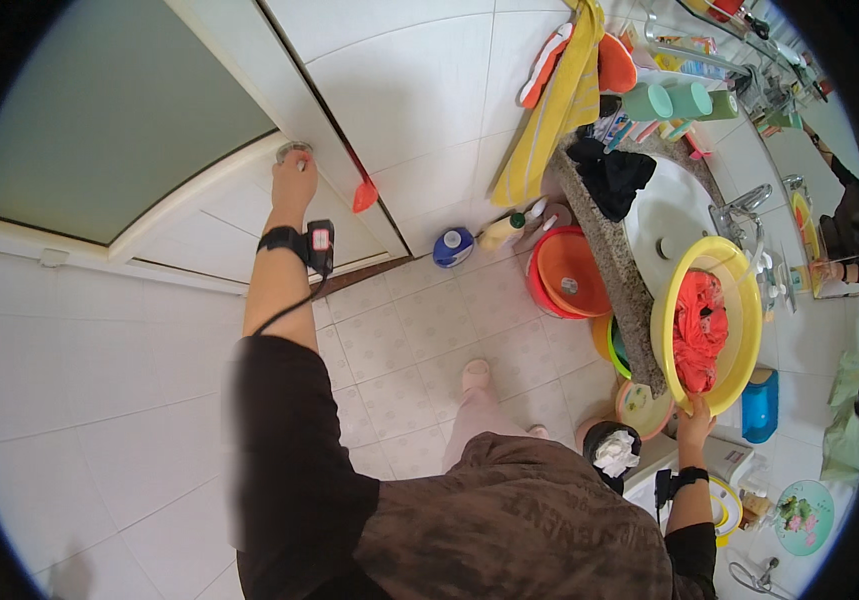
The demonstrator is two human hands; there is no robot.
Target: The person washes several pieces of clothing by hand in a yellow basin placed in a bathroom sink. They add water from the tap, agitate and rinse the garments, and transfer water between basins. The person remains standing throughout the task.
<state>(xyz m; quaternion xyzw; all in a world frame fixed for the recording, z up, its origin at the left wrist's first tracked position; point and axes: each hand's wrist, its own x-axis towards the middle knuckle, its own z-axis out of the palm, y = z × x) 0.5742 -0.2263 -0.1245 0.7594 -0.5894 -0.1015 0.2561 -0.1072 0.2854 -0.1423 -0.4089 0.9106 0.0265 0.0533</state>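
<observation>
My left hand (294,182) is closed around the round metal knob (293,147) of a white door with a frosted glass panel (109,110). The arm reaches straight out toward the upper left. On the right, my right hand (693,424) grips the near rim of a yellow plastic basin (749,340). The basin rests over the near part of the white sink (661,215), beside the metal faucet (746,199). Wet-looking red cloth (699,330) lies inside it. Part of my right thumb and fingers is hidden by the rim.
A black cloth (611,178) hangs over the sink's far edge on a granite counter (621,290). Below stand stacked red basins (571,275), a blue bottle (453,246) and a bin with white tissue (617,453). A yellow towel (539,120) hangs on the tiled wall.
</observation>
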